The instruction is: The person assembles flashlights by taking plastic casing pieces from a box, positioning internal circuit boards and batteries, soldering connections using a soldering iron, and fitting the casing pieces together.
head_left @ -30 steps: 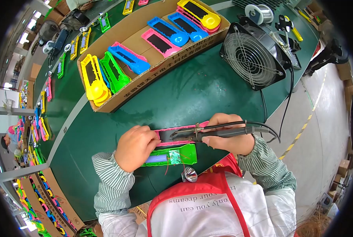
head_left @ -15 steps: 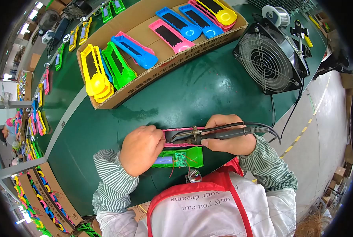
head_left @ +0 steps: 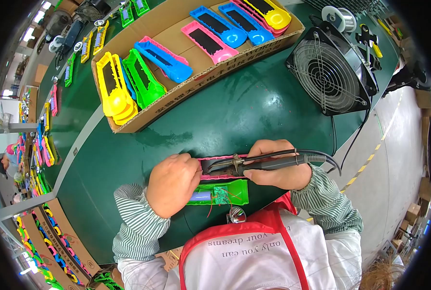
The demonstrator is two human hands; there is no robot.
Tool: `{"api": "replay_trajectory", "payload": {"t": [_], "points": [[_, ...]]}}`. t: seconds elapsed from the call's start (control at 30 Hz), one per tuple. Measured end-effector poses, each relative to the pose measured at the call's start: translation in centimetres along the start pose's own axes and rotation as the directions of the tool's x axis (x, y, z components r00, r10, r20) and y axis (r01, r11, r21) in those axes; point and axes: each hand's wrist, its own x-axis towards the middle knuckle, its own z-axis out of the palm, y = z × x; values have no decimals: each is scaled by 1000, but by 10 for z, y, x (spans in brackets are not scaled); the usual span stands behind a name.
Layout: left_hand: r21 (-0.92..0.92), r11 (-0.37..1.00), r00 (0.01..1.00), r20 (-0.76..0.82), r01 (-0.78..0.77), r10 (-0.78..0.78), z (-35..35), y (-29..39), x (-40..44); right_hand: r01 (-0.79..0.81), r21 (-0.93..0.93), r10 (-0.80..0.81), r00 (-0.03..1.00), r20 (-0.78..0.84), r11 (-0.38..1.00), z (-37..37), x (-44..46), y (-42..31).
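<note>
A pink plastic casing (head_left: 218, 159) lies lengthwise on the table between my hands, its dark inner side facing up. My left hand (head_left: 173, 181) is closed at the casing's left end; the fingertips reach inside, and what they pinch is hidden. In my right hand (head_left: 282, 173) is a soldering iron (head_left: 273, 162) with a thin black tube along it, pointing left into the casing. Just below lies a green casing (head_left: 241, 192) with a purple battery cell (head_left: 200, 196), a green circuit board (head_left: 220, 195) and thin red wires. A round reflector (head_left: 237, 215) sits close to my apron.
A cardboard box (head_left: 176, 99) holding yellow, green, blue and pink casings stands behind my hands. To the right are a black fan (head_left: 326, 77) with a wire grille and a solder wire spool (head_left: 338, 19). A cable runs off the table's right edge. Another person (head_left: 8, 163) is far left.
The soldering iron has shifted very slightly to the left within the pink casing. Both hands keep almost the same place.
</note>
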Motion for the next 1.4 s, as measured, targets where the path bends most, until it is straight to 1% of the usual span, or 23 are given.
{"api": "replay_trajectory", "payload": {"t": [0.07, 0.17, 0.27, 0.47, 0.57, 0.63, 0.73, 0.83, 0.93, 1.03, 1.07, 1.13, 1.17, 1.23, 1.27, 1.33, 1.4], "points": [[1, 1000, 1000, 1, -1, 1, 0, 0, 1, -13, 13, 13, 1000, 2, 1000, 0, 0, -1], [13, 1000, 1000, 6, -10, 10, 0, 0, 2, 54, 3, -54, 998, -30, 999, -1, -2, 0], [37, 999, 1000, 20, -23, 23, -1, -1, 3, 66, 25, -65, 997, -43, 998, -9, -7, 0], [28, 999, 1000, 16, -21, 20, -1, 0, 4, 88, -17, -89, 991, -95, 996, -18, -18, 1], [38, 999, 1000, 6, -19, 18, 0, 0, 5, 72, 7, -71, 991, -111, 997, -21, -24, 1], [50, 999, 1000, 1, -15, 15, 0, 0, 4, 56, 55, -50, 992, -120, 997, -22, -27, 4], [68, 997, 1000, -17, 24, -23, 1, 2, 3, 64, 81, -52, 989, -137, 995, -24, -32, 6], [175, 984, 998, -52, 31, -22, -7, 14, -1, 78, 73, -65, 984, -167, 994, -28, -38, 7], [191, 979, 989, -144, 65, -37, -14, 27, -7, 91, 52, -79, 976, -201, 994, -32, -44, 5], [10, 991, 984, -112, -135, 135, -12, 41, -8, 89, 67, -72, 973, -221, 994, -35, -47, 8], [-89, 968, 970, -75, -236, 230, -2, 42, -6, 86, 78, -67, 972, -226, 993, -35, -48, 8], [-71, 957, 958, -89, -280, 273, 16, 45, -2, 80, 88, -58, 971, -230, 993, -35, -48, 4], [-100, 950, 953, -100, -297, 288, 21, 43, -2, 74, 94, -50, 971, -235, 993, -36, -48, 3], [-157, 930, 941, -122, -331, 314, 28, 39, 0, 58, 27, -50, 968, -244, 998, -40, -51, 3], [-201, 929, 946, -157, -310, 282, 31, 40, 1, 50, -6, -50, 968, -245, 999, -41, -52, 3], [-283, 923, 953, -227, -263, 202, 37, 46, 3, 68, -14, -69, 963, -262, 998, -45, -54, 4], [-297, 939, 962, -253, -175, 100, 40, 53, 10, 72, 4, -69, 960, -270, 997, -48, -56, 4]]}}
